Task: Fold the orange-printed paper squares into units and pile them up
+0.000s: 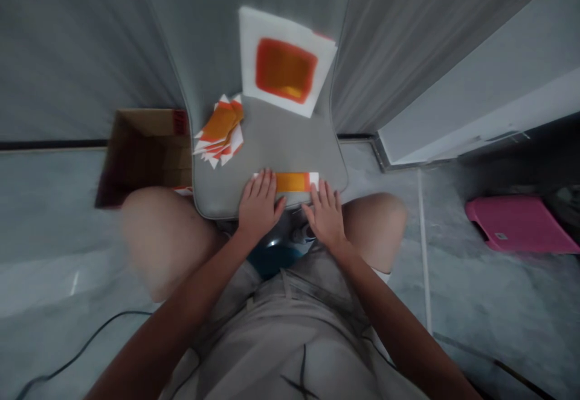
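Note:
A folded strip of orange, red and white paper (292,182) lies flat near the front edge of the grey chair seat (276,137). My left hand (260,202) rests flat over its left end, fingers stretched forward. On its right end lie the fingertips of my right hand (325,211), also stretched out. Farther back, a stack of white sheets with an orange-red square (286,69) leans or lies toward the backrest; blur hides which. A loose pile of folded orange and white papers (222,129) sits at the seat's left.
An open cardboard box (147,152) stands on the floor left of the chair. To the right there is a pink plastic stool (521,223). A grey curtain (81,49) hangs behind, and a black cable (86,347) runs across the floor at lower left.

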The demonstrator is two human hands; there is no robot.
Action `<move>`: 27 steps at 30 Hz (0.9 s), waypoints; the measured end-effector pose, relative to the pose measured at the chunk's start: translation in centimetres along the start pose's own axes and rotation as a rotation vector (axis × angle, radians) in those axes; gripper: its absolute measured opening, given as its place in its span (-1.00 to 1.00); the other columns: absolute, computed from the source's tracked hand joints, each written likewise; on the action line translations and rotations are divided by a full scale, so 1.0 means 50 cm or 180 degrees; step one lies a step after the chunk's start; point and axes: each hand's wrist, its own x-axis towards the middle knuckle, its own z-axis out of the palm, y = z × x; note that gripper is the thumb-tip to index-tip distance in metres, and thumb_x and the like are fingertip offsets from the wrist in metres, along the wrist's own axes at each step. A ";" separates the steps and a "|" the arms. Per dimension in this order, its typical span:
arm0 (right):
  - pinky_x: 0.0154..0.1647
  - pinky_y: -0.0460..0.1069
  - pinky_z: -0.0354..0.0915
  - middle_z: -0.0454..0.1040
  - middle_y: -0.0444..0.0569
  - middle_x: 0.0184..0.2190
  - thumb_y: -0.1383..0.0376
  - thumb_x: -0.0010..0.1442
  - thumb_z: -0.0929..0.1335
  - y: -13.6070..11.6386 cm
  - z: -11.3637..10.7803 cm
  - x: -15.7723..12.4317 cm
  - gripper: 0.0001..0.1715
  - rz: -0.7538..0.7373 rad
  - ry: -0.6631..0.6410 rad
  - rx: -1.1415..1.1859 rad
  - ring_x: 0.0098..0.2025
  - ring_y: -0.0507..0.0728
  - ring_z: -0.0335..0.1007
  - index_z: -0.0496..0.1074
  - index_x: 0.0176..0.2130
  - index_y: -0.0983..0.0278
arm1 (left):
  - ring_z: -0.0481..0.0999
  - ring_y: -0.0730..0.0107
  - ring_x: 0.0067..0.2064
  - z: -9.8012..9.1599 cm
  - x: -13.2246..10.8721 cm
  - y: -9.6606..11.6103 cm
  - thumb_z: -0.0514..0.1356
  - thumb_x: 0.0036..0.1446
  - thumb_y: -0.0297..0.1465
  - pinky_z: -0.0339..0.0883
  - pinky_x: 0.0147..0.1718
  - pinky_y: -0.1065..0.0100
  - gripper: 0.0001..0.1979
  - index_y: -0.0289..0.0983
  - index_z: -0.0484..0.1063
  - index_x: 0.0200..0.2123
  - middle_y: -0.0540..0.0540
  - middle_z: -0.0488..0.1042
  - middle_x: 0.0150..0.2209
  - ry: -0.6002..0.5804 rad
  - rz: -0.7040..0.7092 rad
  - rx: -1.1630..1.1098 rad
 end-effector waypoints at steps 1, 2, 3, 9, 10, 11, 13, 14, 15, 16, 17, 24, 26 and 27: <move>0.52 0.42 -0.09 0.04 0.28 0.53 -0.07 0.54 0.06 -0.002 0.001 0.001 -0.17 0.0007 -0.0002 -0.0003 0.58 0.40 -0.13 0.03 0.53 0.36 | 0.06 -0.09 0.54 0.001 0.000 -0.001 0.01 0.45 -0.15 -0.03 0.49 -0.14 -0.26 -0.40 -0.03 0.54 -0.36 0.06 0.51 -0.0003 0.0011 0.0003; 0.52 0.42 -0.09 0.04 0.28 0.53 -0.07 0.54 0.06 -0.003 0.002 0.001 -0.17 0.0020 -0.0004 -0.0005 0.58 0.40 -0.13 0.03 0.53 0.36 | 0.06 -0.09 0.54 0.001 0.000 -0.001 0.01 0.46 -0.15 -0.03 0.49 -0.14 -0.26 -0.39 -0.03 0.54 -0.36 0.06 0.51 -0.0007 0.0021 0.0013; 0.52 0.42 -0.09 0.05 0.28 0.53 -0.07 0.54 0.06 -0.003 0.002 0.002 -0.17 0.0035 -0.0006 0.0001 0.58 0.41 -0.14 0.03 0.53 0.36 | 0.06 -0.09 0.54 0.002 0.000 -0.002 0.01 0.45 -0.15 -0.04 0.49 -0.15 -0.26 -0.39 -0.03 0.54 -0.36 0.06 0.52 -0.0004 0.0025 0.0031; 0.52 0.44 -0.11 0.02 0.24 0.54 -0.06 0.55 0.08 -0.001 0.006 0.004 -0.19 0.0105 0.0000 0.0217 0.60 0.38 -0.19 0.01 0.54 0.31 | 0.03 -0.12 0.55 0.002 -0.002 -0.010 0.07 0.43 -0.11 -0.03 0.49 -0.16 -0.22 -0.43 0.02 0.52 -0.42 0.05 0.51 0.0175 -0.0027 0.0153; 0.52 0.44 -0.11 0.03 0.23 0.54 -0.05 0.55 0.08 -0.002 0.007 0.005 -0.20 0.0124 0.0015 0.0259 0.60 0.38 -0.19 0.02 0.54 0.30 | 0.04 -0.10 0.55 -0.001 -0.004 -0.008 0.08 0.43 -0.12 -0.05 0.49 -0.18 -0.25 -0.39 0.05 0.51 -0.40 0.09 0.51 0.0268 -0.0020 0.0153; 0.52 0.45 -0.12 0.03 0.23 0.54 -0.05 0.55 0.08 -0.002 0.008 0.006 -0.21 0.0139 0.0030 0.0298 0.60 0.38 -0.19 0.04 0.53 0.29 | 0.07 -0.07 0.54 -0.004 -0.008 -0.003 0.08 0.44 -0.16 -0.07 0.50 -0.21 -0.31 -0.34 0.09 0.50 -0.36 0.14 0.49 0.0375 -0.0006 0.0145; 0.53 0.44 -0.13 0.03 0.22 0.54 -0.04 0.55 0.08 -0.004 0.007 0.008 -0.23 0.0154 0.0044 0.0370 0.60 0.36 -0.17 0.06 0.53 0.28 | 0.14 0.01 0.52 -0.012 -0.014 0.019 0.05 0.46 -0.26 -0.08 0.50 -0.23 -0.41 -0.25 0.17 0.47 -0.28 0.27 0.44 0.0499 0.0104 0.0075; 0.53 0.44 -0.13 0.02 0.23 0.54 -0.03 0.55 0.09 -0.004 0.005 0.009 -0.24 0.0156 0.0035 0.0400 0.60 0.36 -0.17 0.08 0.52 0.28 | 0.17 0.06 0.51 -0.014 -0.016 0.035 0.03 0.46 -0.30 -0.07 0.51 -0.22 -0.45 -0.22 0.19 0.46 -0.24 0.32 0.42 0.0470 0.0211 0.0006; 0.53 0.44 -0.13 0.01 0.23 0.55 -0.01 0.55 0.09 -0.004 0.002 0.010 -0.25 0.0162 0.0013 0.0425 0.59 0.37 -0.16 0.08 0.52 0.28 | 0.18 0.10 0.51 -0.013 -0.017 0.053 0.01 0.46 -0.33 -0.03 0.50 -0.18 -0.45 -0.21 0.20 0.46 -0.22 0.34 0.41 0.0349 0.0365 -0.0086; 0.53 0.45 -0.13 0.00 0.24 0.55 0.01 0.55 0.10 -0.003 -0.002 0.011 -0.26 0.0167 -0.0031 0.0445 0.59 0.38 -0.16 0.08 0.52 0.30 | 0.17 0.12 0.51 -0.011 -0.017 0.073 0.00 0.46 -0.34 0.02 0.50 -0.13 -0.44 -0.23 0.18 0.47 -0.21 0.32 0.42 0.0171 0.0542 -0.0179; 0.53 0.45 -0.14 -0.03 0.25 0.56 0.05 0.55 0.12 -0.002 -0.007 0.012 -0.27 0.0162 -0.0100 0.0461 0.60 0.39 -0.18 0.07 0.53 0.31 | 0.15 0.14 0.52 -0.006 -0.014 0.093 0.00 0.47 -0.33 0.04 0.50 -0.09 -0.43 -0.24 0.16 0.48 -0.21 0.29 0.44 -0.0014 0.0700 -0.0239; 0.55 0.40 -0.18 -0.09 0.20 0.57 0.19 0.52 0.19 0.002 -0.027 0.013 -0.26 0.0109 -0.0420 0.0482 0.60 0.38 -0.23 0.01 0.54 0.35 | 0.11 0.13 0.53 0.035 0.013 0.141 -0.04 0.51 -0.24 -0.06 0.52 -0.03 -0.38 -0.30 0.03 0.53 -0.20 0.18 0.49 -0.0587 0.0703 -0.0040; 0.55 0.40 -0.18 -0.06 0.19 0.57 0.10 0.54 0.16 0.001 -0.023 0.014 -0.27 0.0160 -0.0327 0.0489 0.59 0.37 -0.18 0.03 0.53 0.32 | 0.09 0.10 0.54 0.028 0.008 0.125 -0.04 0.51 -0.23 -0.09 0.52 -0.04 -0.37 -0.29 0.01 0.54 -0.19 0.17 0.49 -0.0642 0.0605 0.0107; 0.55 0.40 -0.18 -0.04 0.19 0.56 0.06 0.55 0.15 0.000 -0.020 0.014 -0.27 0.0184 -0.0279 0.0490 0.59 0.37 -0.16 0.05 0.53 0.31 | 0.08 0.09 0.54 0.020 0.002 0.114 -0.05 0.51 -0.22 -0.10 0.52 -0.05 -0.37 -0.29 0.00 0.54 -0.18 0.16 0.50 -0.0665 0.0561 0.0197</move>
